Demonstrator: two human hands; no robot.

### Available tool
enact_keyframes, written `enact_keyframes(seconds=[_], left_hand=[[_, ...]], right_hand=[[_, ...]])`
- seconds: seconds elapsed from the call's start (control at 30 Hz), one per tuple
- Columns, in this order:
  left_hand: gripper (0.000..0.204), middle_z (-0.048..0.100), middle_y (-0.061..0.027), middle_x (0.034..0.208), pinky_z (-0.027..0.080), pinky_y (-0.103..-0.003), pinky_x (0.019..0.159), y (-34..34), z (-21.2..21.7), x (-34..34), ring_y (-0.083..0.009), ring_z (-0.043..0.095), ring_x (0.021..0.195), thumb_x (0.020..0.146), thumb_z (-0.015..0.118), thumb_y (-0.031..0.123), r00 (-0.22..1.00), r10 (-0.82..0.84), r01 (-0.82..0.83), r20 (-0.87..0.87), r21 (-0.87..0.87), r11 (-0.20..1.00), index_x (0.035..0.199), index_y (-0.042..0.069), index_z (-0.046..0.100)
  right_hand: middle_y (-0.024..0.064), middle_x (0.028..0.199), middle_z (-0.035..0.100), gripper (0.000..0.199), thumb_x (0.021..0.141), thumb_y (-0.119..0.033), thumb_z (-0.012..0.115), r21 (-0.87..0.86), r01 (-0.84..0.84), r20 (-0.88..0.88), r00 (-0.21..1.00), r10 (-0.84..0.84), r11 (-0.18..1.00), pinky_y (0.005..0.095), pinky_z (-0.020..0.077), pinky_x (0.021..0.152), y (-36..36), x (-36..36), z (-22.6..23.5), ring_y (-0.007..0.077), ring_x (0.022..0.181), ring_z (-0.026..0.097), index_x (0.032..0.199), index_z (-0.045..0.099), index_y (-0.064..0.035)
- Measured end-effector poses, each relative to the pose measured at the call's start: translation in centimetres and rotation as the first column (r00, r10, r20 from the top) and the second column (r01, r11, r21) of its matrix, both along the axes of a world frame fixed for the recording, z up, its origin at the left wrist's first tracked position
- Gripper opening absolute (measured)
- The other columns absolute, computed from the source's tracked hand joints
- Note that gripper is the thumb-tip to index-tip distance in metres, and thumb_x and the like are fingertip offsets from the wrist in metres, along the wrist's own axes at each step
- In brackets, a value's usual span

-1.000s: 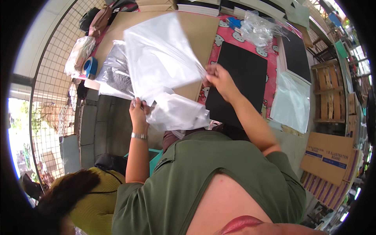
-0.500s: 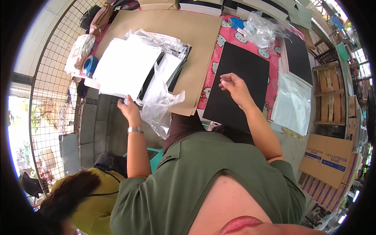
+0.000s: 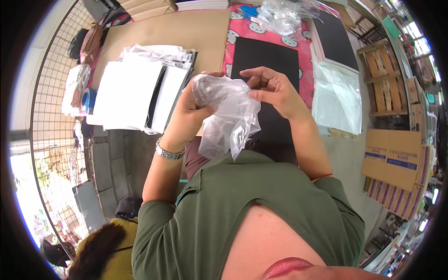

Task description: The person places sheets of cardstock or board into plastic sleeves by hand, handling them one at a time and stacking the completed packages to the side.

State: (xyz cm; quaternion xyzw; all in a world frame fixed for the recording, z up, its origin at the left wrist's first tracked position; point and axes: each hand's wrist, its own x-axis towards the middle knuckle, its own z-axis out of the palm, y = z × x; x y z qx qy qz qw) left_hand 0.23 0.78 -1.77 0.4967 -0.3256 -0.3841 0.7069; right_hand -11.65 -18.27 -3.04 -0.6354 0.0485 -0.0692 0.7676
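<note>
A crumpled clear plastic bag [image 3: 228, 114] hangs in front of my body, between my two hands. My left hand [image 3: 190, 112], with a metal watch at its wrist, is closed around the bag's left side. On the other side my right hand [image 3: 277, 95] has curled fingers and its thumb at the bag's upper right edge; the exact grip is partly hidden. Behind my right hand lies a black board [image 3: 267, 58]. To the left, a pile of white sheets [image 3: 128, 93] rests with black-edged, plastic-wrapped pieces [image 3: 170, 93] beside it.
Large brown board [image 3: 196, 32] covers the table's left part, over a pink patterned cloth [image 3: 235, 25]. Crumpled clear plastic [image 3: 280, 18] lies at the back. Flat plastic sleeves [image 3: 336, 102] lie at right, below a black-topped stack [image 3: 336, 44]. Another person [image 3: 105, 249] is at lower left.
The plastic bag has left the pile's edge and is up in front of me. My left hand moved right with it, and my right hand came to it from over the black board.
</note>
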Motion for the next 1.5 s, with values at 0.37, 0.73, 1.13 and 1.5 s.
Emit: enact_keyframes(seconds=[0.37, 0.73, 1.13, 1.5], left_hand=[[0.066, 0.060, -0.0154, 0.099, 0.049, -0.027, 0.079, -2.2, 0.5, -0.4, -0.0175, 0.060, 0.091, 0.070, 0.060, -0.014, 0.993, -0.110, 0.114, -0.031, 0.180, 0.977, 0.129, -0.001, 0.034], [0.007, 0.059, -0.0042, 0.081, 0.043, -0.025, 0.075, -2.3, -3.4, -1.3, -0.0134, 0.055, 0.076, 0.086, 0.052, 0.006, 0.979, -0.090, 0.088, -0.181, -0.021, 0.996, 0.092, 0.003, 0.055], [0.057, 0.060, -0.0120, 0.101, 0.049, -0.037, 0.079, 0.4, 0.4, 0.9, -0.0232, 0.059, 0.091, 0.082, 0.060, 0.037, 0.713, -0.397, 0.358, -0.578, -0.187, 0.915, 0.121, -0.001, 0.044], [0.042, 0.059, -0.0126, 0.098, 0.047, -0.035, 0.073, -0.3, -3.6, 3.3, -0.0189, 0.057, 0.087, 0.082, 0.058, 0.027, 0.685, -0.430, 0.310, -0.588, -0.300, 0.902, 0.113, 0.000, 0.051]], right_hand=[[-0.0038, 0.067, 0.053, 0.009, 0.084, -0.010, 0.062, -0.227, 0.308, -0.060, 0.942, -0.329, 0.924, 0.0196, 0.0387, 0.061, -1.2, -0.3, -1.0, 0.0050, 0.064, 0.047, 0.082, 0.061, -0.0017], [0.0023, 0.070, 0.061, 0.024, 0.085, -0.026, 0.061, 0.421, -0.195, -0.220, 0.925, 0.309, 0.886, 0.0194, 0.0418, 0.053, -1.1, -3.3, -0.2, 0.0051, 0.055, 0.050, 0.085, 0.057, -0.0029], [0.0168, 0.099, 0.061, 0.019, 0.077, -0.007, 0.064, -0.019, -0.464, 0.253, 0.855, 0.453, 0.886, 0.0366, 0.0414, 0.087, -5.7, -7.0, -1.1, 0.0255, 0.097, 0.056, 0.095, 0.066, -0.0024], [0.0047, 0.086, 0.063, 0.016, 0.085, -0.017, 0.058, -0.287, -0.136, -0.041, 0.991, 0.130, 0.948, 0.0300, 0.0453, 0.075, -7.9, -8.7, 0.4, 0.0148, 0.082, 0.058, 0.093, 0.063, -0.0043]])
